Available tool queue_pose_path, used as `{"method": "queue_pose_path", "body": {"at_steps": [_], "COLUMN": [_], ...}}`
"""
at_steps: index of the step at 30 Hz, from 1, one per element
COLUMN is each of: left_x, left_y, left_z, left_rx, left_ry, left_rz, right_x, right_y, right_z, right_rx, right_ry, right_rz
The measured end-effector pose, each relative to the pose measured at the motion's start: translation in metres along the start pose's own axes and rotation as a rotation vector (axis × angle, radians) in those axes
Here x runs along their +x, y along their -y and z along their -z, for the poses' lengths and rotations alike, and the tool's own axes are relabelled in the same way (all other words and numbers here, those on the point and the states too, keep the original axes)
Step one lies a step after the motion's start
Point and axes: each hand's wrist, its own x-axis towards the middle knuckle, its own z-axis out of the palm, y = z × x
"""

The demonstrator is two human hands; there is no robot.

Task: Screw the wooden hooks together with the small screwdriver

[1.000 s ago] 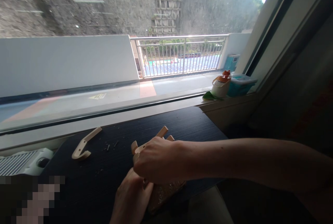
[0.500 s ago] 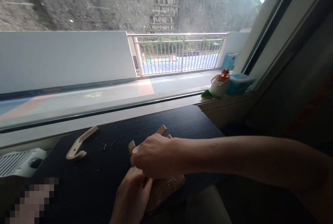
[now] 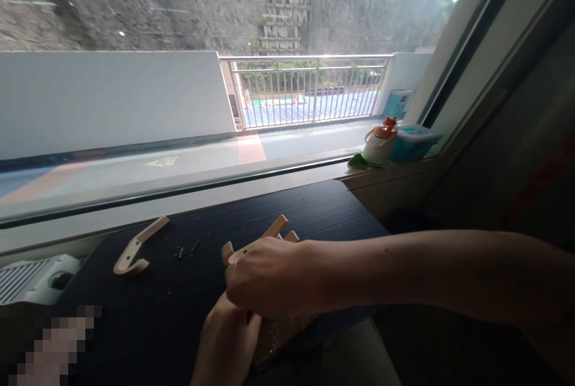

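My right hand (image 3: 272, 275) is closed in a fist, pressed against pale wooden hook pieces (image 3: 275, 227); what it grips is hidden. Just below it, my left hand (image 3: 229, 335) is curled, its fingers mostly covered by the right, and what it holds cannot be made out. The rounded end of a wooden piece (image 3: 227, 252) sticks out left of my right fist. Under both hands lies a brown block (image 3: 281, 338) with a shiny, rough-looking surface. Another bent wooden hook (image 3: 132, 251) with small holes lies apart on the table's left side.
Small dark screws (image 3: 180, 252) and crumbs are scattered on the black table (image 3: 327, 212). Along the window sill stand a white bottle with an orange top (image 3: 380, 143) and a teal box (image 3: 413, 143). A white appliance (image 3: 40, 278) is at the left. A pixelated patch covers the lower left.
My right fist and forearm have shifted slightly, the fist covering more of the brown block and showing a little more of the wooden piece. My left hand stays nearly in place.
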Motion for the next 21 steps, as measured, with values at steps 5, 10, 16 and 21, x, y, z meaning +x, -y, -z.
{"method": "queue_pose_path", "body": {"at_steps": [5, 10, 16, 21], "left_x": [-0.030, -0.031, -0.030, -0.028], "left_y": [0.042, 0.045, 0.044, 0.044], "left_z": [0.019, 0.021, 0.019, 0.017], "left_rx": [-0.089, -0.095, -0.067, -0.110], "left_ry": [0.082, 0.115, 0.174, 0.176], "left_rz": [-0.366, -0.376, -0.313, -0.313], "right_x": [-0.007, -0.015, -0.008, 0.002], "right_y": [-0.005, 0.000, 0.012, 0.009], "right_z": [0.010, 0.025, 0.021, 0.012], "right_rx": [0.047, -0.026, -0.090, -0.060], "right_ry": [0.068, 0.158, 0.124, 0.137], "right_rz": [-0.068, -0.094, -0.101, -0.144]}}
